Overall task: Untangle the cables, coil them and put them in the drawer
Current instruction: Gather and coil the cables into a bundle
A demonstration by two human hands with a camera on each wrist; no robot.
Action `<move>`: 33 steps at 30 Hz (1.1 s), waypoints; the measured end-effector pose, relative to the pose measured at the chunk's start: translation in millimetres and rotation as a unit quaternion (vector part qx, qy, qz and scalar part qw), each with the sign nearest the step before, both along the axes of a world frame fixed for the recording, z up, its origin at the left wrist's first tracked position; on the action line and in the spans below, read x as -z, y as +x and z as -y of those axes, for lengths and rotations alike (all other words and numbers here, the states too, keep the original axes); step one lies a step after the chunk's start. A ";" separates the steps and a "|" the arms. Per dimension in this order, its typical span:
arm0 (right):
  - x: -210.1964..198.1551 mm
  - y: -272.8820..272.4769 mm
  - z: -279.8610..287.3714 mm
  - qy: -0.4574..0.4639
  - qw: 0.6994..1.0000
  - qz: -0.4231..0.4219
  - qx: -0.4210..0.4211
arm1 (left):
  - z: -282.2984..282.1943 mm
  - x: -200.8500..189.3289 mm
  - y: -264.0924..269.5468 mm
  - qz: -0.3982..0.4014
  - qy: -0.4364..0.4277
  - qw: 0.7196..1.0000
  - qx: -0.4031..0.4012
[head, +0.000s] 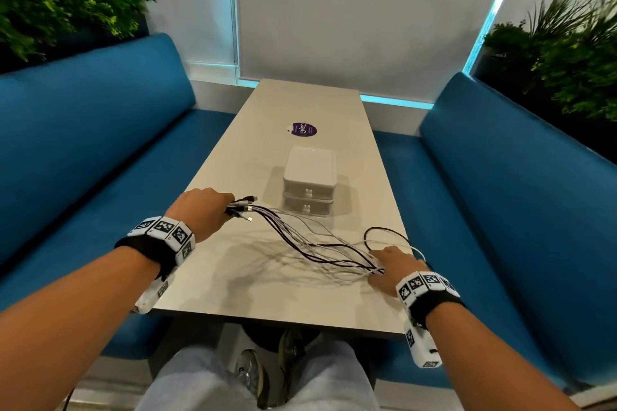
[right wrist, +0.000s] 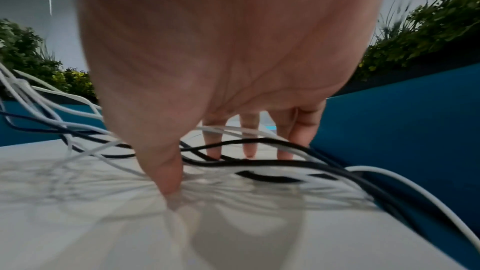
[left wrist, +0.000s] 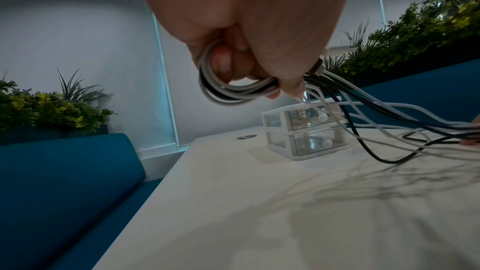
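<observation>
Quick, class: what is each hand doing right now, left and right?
Left hand: fingers curled round a coil of the cables.
Right hand: open, fingers spread, pressing the cables' loose ends onto the table.

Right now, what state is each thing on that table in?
Cables: loose black and white strands, one end looped.
Left hand: grips the looped end.
Right hand: fingers straight, pressing cables onto the table.
Drawer unit: both drawers closed.
</observation>
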State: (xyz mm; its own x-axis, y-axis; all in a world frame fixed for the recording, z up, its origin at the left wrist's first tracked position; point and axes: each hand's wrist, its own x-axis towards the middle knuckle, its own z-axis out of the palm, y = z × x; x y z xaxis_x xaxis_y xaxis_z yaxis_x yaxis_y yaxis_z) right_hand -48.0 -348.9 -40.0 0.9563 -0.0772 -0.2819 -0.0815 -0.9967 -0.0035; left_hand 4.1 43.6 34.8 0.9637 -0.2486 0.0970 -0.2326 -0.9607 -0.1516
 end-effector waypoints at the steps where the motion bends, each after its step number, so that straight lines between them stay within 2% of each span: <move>1: -0.4 -0.7 2.5 -0.011 1.000 0.002 0.011 | -0.8 -0.4 -0.4 0.000 0.003 1.000 0.000; 7: -7.3 -8.4 4.6 -0.151 0.987 0.031 0.044 | 2.1 6.6 -5.0 -0.009 0.000 1.000 -0.004; 9: -7.1 -12.7 7.9 -0.146 0.988 0.035 0.044 | 5.5 9.8 -6.1 -0.008 -0.006 1.000 0.000; 12: -3.4 -14.6 11.0 -0.087 0.996 0.008 0.030 | 11.3 12.1 -6.9 -0.002 -0.019 1.000 0.005; 15: -2.1 -14.8 12.1 -0.067 0.995 -0.017 0.066 | 14.0 11.0 -7.6 0.000 -0.022 1.000 0.005; 18: -9.5 -23.1 22.0 -0.076 0.989 -0.022 0.126 | 12.4 6.4 -4.8 0.011 -0.039 0.999 -0.002; 23: -13.0 -40.8 47.8 -0.110 0.978 -0.009 0.176 | 12.2 9.8 -1.1 0.008 -0.049 0.999 -0.008; 27: -18.2 -39.7 44.2 -0.143 0.974 -0.037 0.172 | 20.2 16.6 1.1 0.001 -0.055 0.998 -0.002; 29: -18.2 -29.5 37.7 -0.116 0.981 -0.034 0.150 | 21.5 17.3 2.6 0.006 -0.058 0.998 0.000; 33: -23.2 -7.4 11.9 0.010 0.996 0.012 0.083 | 22.0 12.9 4.4 0.011 -0.061 0.998 0.008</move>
